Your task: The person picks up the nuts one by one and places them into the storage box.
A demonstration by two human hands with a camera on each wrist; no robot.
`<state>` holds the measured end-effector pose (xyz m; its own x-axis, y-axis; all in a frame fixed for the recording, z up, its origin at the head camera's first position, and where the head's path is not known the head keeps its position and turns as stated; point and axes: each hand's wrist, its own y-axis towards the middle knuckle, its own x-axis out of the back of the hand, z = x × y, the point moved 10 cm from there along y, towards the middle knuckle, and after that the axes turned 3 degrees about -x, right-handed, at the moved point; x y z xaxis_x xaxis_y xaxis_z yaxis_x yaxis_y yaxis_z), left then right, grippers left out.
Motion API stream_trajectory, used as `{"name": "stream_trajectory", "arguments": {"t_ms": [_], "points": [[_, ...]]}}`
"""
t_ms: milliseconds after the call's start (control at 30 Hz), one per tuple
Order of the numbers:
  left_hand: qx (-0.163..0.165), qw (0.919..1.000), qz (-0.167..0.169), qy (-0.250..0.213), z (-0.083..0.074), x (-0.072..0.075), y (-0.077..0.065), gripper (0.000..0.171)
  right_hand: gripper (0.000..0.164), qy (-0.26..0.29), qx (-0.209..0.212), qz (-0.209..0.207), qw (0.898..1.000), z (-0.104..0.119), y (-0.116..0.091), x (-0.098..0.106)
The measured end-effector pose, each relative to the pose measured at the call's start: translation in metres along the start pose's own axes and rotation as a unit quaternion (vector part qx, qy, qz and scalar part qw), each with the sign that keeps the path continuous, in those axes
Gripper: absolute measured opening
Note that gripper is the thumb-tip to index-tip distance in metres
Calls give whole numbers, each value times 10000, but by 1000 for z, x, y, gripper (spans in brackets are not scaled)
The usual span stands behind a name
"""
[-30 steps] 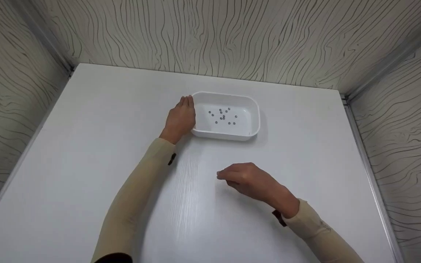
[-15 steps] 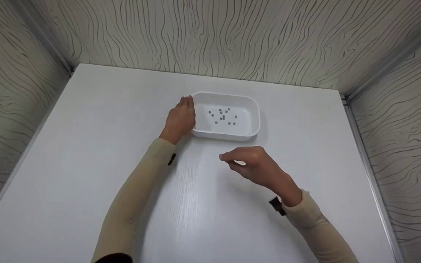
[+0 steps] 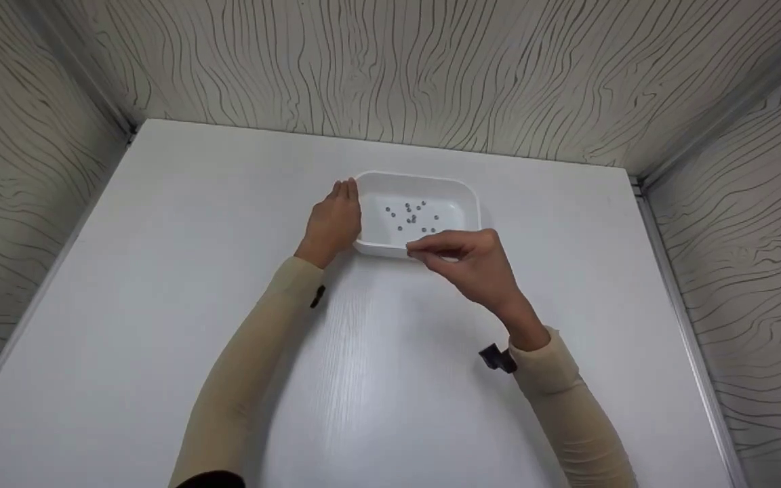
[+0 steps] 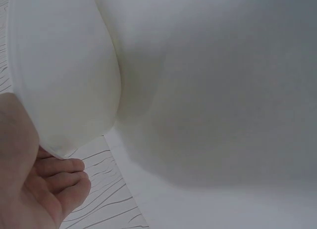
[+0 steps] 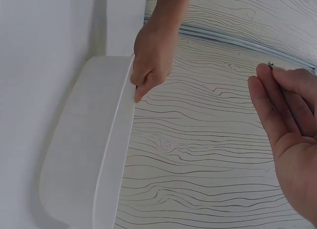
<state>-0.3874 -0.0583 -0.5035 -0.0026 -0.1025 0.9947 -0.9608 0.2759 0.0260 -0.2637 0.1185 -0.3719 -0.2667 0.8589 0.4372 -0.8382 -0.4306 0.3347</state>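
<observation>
A white plastic box (image 3: 380, 251) with rounded corners stands on the table, several small grey metal balls (image 3: 413, 219) scattered over its floor. At its left end my left hand (image 3: 333, 220) grips the rim; in the left wrist view that hand's fingers (image 4: 69, 182) are curled beside the box's end wall (image 4: 69, 75). My right hand (image 3: 475, 264) is over the front rim, in front of part of the box. Between its thumb and fingertips it pinches one tiny shiny metal ball (image 5: 270, 65), seen in the right wrist view.
The white table (image 3: 180, 285) surrounds the box. Panels with a wavy wood-grain pattern (image 3: 377, 74) rise behind and at both sides, with metal strips (image 3: 695, 352) along the side edges. A small black device (image 3: 497, 358) sits at the right cuff.
My right hand has risen away from me, from the table in front of the box up to its front rim. The left hand and the box stay where they were.
</observation>
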Motion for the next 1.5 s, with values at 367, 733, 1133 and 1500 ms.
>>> {"name": "stream_trajectory", "arguments": {"t_ms": [367, 733, 1133, 1500], "points": [[-68, 9999, -128, -70, -1, 1, -1, 53, 13, 995, -541, -518, 9922, -31, 33, 7], [-12, 9999, -73, -135, 0, 0, 0, 54, 15, 992, -1184, -769, 9850, -76, 55, 6], [153, 9997, 23, -178, 1, -3, 0, 54, 25, 1541, -2713, -841, 9464, -141, 64, -17], [108, 9997, -47, -217, 1, -1, 0, 54, 30, 1520, -3411, -863, 9236, -171, 60, -29]]}}
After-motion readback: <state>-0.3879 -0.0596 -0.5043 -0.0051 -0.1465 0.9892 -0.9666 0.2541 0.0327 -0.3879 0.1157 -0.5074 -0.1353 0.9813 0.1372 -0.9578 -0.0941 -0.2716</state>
